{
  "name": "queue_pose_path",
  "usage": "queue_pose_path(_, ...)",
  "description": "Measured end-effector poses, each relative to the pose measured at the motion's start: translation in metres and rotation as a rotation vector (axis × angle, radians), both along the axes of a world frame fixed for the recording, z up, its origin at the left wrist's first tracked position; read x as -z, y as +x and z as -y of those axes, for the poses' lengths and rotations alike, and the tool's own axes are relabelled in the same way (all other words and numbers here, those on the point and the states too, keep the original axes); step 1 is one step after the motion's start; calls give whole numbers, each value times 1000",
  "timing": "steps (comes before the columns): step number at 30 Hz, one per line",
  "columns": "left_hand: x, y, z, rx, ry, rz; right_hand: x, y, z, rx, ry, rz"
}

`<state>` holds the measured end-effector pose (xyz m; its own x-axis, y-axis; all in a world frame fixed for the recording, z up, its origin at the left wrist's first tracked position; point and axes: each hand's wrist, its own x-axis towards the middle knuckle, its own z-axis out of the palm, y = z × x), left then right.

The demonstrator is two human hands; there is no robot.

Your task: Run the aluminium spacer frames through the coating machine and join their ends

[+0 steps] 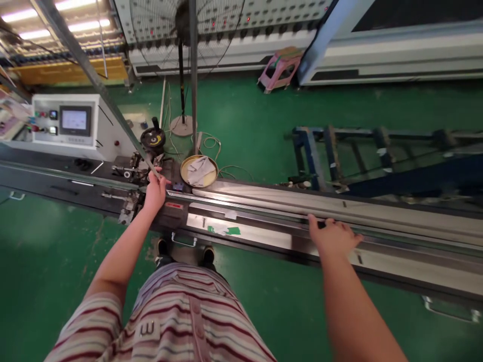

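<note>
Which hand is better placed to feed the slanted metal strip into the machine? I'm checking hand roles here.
Left, probably: the left hand already pinches the metal strip by the machine head. The right hand lies flat on the long rail, farther along.

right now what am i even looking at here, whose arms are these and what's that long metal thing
The view comes from a camera on a person's head, looking down, so the arms are the wearer's own. They stand on a green floor at a long metal machine bed. The left hand grips a thin metal strip that slants up and away to the left. The right hand lies flat on the bed's rails. Behind the left hand sit a round pan with a cloth, a black handwheel and a control box with a screen.
</note>
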<state>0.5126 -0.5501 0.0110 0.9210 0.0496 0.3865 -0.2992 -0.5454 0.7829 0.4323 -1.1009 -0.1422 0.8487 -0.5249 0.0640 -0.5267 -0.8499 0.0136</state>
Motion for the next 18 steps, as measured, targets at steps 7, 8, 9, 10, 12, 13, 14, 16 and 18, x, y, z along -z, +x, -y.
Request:
queue_pose_path(7,-2,28,-125,-17,-11,-40,-9,32,-124,56,-46,-77)
queue_pose_path(8,-2,31,-143,-23,-6,-38,-10,37,-141,56,-44,-89)
queue_pose_path(9,-2,35,-160,-30,1,-33,-12,41,-157,55,-39,-105)
queue_pose_path(10,-2,38,-178,-36,9,-24,-14,45,-174,52,-31,-127)
queue_pose_path(12,-1,43,-212,-44,26,-3,-18,53,-205,44,-14,-171)
queue_pose_path(13,-1,46,-229,-49,35,6,-20,56,-221,38,-5,-186)
queue_pose_path(14,-1,48,-246,-56,44,11,-22,59,-237,30,5,-196)
queue_pose_path(16,-1,52,-277,-79,57,13,-26,64,-267,10,20,-199)
queue_pose_path(18,-3,56,-305,-107,63,18,-31,66,-297,-24,27,-185)
